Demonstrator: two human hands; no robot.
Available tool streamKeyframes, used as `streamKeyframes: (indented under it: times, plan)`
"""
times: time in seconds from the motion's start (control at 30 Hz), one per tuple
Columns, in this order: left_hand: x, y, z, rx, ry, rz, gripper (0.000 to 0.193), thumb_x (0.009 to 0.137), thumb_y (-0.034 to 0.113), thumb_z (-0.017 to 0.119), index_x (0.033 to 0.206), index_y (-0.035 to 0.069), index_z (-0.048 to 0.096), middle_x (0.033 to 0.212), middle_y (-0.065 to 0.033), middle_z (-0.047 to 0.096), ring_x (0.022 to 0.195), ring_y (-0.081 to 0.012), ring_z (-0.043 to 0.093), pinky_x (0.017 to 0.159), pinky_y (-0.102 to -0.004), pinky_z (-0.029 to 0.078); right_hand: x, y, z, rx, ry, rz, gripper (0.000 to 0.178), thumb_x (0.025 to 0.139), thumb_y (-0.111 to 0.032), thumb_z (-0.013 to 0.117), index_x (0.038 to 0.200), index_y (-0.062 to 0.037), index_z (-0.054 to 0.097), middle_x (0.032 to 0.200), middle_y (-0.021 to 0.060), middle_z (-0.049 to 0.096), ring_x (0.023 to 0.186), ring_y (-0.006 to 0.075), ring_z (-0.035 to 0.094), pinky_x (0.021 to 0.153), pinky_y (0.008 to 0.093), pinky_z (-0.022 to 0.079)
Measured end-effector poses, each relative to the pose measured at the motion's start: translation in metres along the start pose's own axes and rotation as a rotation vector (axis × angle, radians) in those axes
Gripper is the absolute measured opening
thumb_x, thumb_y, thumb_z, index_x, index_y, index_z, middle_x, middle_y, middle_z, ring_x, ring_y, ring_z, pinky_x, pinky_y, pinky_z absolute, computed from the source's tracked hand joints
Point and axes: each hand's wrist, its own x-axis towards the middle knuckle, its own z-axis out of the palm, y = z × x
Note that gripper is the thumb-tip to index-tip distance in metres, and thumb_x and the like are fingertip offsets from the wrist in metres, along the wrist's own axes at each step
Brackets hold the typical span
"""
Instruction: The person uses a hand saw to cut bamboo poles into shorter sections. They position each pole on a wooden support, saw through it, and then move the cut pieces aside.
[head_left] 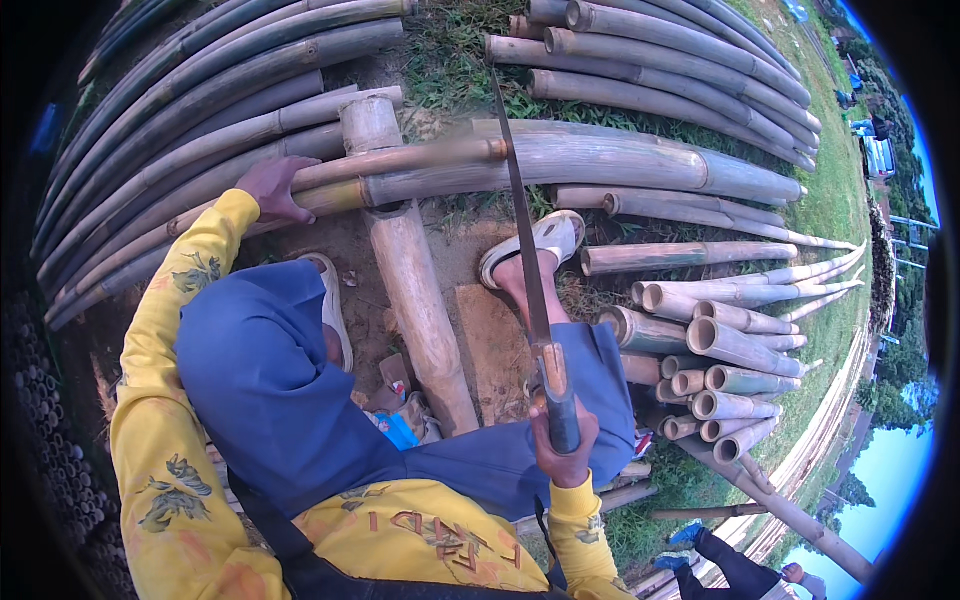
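My right hand [565, 446] is wrapped round the dark handle of a handsaw [525, 235]. Its long narrow blade points away from me and crosses at the cut end of a thin bamboo pole [390, 163]. Whether the teeth touch the bamboo I cannot tell. My left hand [277, 188] grips that pole farther to the left, fingers over the top. Beneath the thin pole runs a thick bamboo pole [620, 163], resting across a short bamboo support [415, 300] that lies on the ground between my feet.
Long bamboo poles [270, 60] are stacked at the far left. More poles [680, 75] lie at the far right, and a pile of cut bamboo [735, 375] is to my right. A blue packet [397, 430] lies by the support. Another person [730, 565] is at the lower right.
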Motion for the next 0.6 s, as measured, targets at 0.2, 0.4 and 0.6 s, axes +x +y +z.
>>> streamKeyframes:
  times: [0.2,0.4,0.6]
  plan:
    - [-0.011,-0.008,0.008,0.048,0.19,0.048,0.099,0.066,0.052,0.089,0.148,0.009,0.054,0.145,-0.0209,0.058,0.133,-0.0398,0.055,0.114,-0.047,0.043,0.159,0.006,0.027,0.163,-0.059,0.002,0.012,0.091,-0.005,0.073,0.097,0.0012,0.066,0.076,-0.0002,0.061,0.071,0.0068,0.055,0.066,0.0258,0.046]
    - [-0.049,0.001,0.027,0.019,0.49,0.066,0.053,0.089,0.05,0.074,0.12,0.009,0.058,0.114,-0.014,0.061,0.111,-0.0362,0.061,0.094,-0.0485,0.05,0.159,0.037,0.036,0.143,0.004,-0.037,0.013,0.091,-0.004,0.075,0.087,-0.0003,0.063,0.071,-0.0027,0.056,0.066,0.0065,0.051,0.062,0.0269,0.043]
    - [-0.102,0.034,0.085,0.215,0.362,0.001,0.044,0.085,0.042,0.077,0.107,0.01,0.056,0.104,-0.0109,0.058,0.106,-0.0325,0.061,0.088,-0.0447,0.052,0.16,0.028,0.033,0.242,0.003,-0.007,0.016,0.093,-0.002,0.072,0.083,-0.0039,0.06,0.067,-0.0014,0.058,0.058,0.0065,0.052,0.056,0.0252,0.042]
